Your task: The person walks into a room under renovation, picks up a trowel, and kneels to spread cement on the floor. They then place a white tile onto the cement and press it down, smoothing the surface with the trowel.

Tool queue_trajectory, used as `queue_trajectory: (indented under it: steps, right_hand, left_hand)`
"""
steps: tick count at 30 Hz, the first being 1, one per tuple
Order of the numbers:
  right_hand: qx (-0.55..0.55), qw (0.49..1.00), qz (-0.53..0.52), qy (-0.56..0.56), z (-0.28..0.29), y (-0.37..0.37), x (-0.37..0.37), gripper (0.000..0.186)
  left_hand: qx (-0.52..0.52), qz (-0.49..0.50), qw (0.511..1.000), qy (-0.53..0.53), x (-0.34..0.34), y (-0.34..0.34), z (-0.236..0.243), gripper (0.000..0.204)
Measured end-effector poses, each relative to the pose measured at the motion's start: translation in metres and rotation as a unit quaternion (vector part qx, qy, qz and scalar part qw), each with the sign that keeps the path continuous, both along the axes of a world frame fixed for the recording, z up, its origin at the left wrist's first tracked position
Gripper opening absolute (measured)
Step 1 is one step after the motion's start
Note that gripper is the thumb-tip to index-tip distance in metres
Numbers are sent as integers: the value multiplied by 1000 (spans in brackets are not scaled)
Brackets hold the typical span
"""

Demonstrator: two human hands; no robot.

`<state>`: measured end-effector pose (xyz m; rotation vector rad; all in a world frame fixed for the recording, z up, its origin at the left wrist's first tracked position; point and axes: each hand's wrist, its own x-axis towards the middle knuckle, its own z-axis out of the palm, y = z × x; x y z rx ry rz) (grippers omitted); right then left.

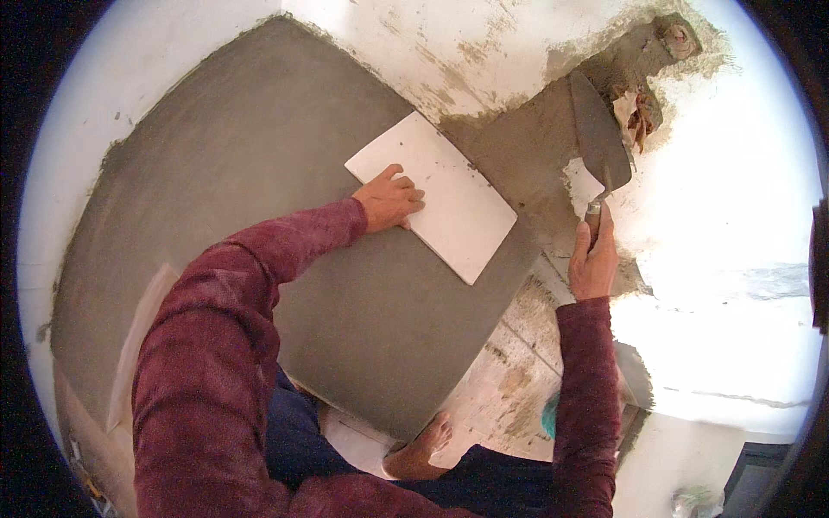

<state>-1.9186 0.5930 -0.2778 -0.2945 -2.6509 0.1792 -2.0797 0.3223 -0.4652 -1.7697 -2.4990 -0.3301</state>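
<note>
White walls [78,155] border a broad layer of smooth grey mortar [199,147], with pale, mortar-smeared floor [514,358] to its right. Across the layer's left part stretches a maroon left sleeve [203,345], hiding some of it and part of a pale strip [138,345] beside it. Flat on the mortar lies a white rectangular tile [449,203], between the two hands. A rounded, grey-crusted thing [635,375] sits partly behind the right sleeve [589,388]; whether it is a container, I cannot tell. Fingers closed round its handle, the right hand [593,263] holds a trowel [598,129], well apart from the tile. The left hand [389,203] touches the tile's left side with bent fingers; whether it grips, I cannot tell. Near the right sleeve shows a small teal thing [550,416].
</note>
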Motion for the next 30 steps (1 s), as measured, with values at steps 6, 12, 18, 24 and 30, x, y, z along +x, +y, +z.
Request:
queue_trajectory:
  steps: [6,12,18,24,30]
  right_hand:
    - [-43,999,-16,-10,-22,16,-13,45]
    - [45,989,25,-139,-41,15,18,41]
    - [-74,997,-3,18,-37,17,4,45]
    - [13,986,6,-169,-49,18,17,45]
    - [-13,981,93,-172,39,15,58,46]
  left_hand:
    - [-9,14,1000,-12,2,-1,-3,48]
    - [-11,18,999,-41,2,0,-1,48]
    - [-7,27,999,-36,1,2,-3,46]
    - [3,35,999,-17,6,-1,6,43]
    - [52,107,973,-197,-36,6,90,39]
